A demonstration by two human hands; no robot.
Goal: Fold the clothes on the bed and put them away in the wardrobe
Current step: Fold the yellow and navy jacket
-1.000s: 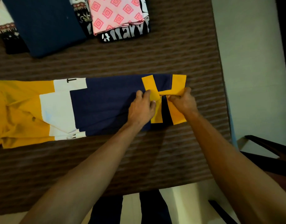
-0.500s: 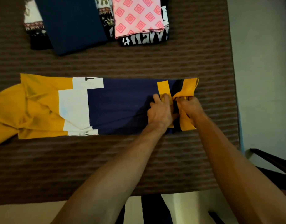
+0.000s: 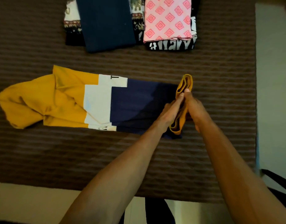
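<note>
Fingers of left hand and right hand pressed together, pinching the yellow hem upright between them. Rest of the yellow, white and navy shirt flat on the brown striped bed, well apart from the folded clothes.

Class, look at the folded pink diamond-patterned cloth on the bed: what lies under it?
Under the pink diamond-patterned cloth a black garment with white lettering sticks out at its near edge. The rest of that garment is covered.
</note>
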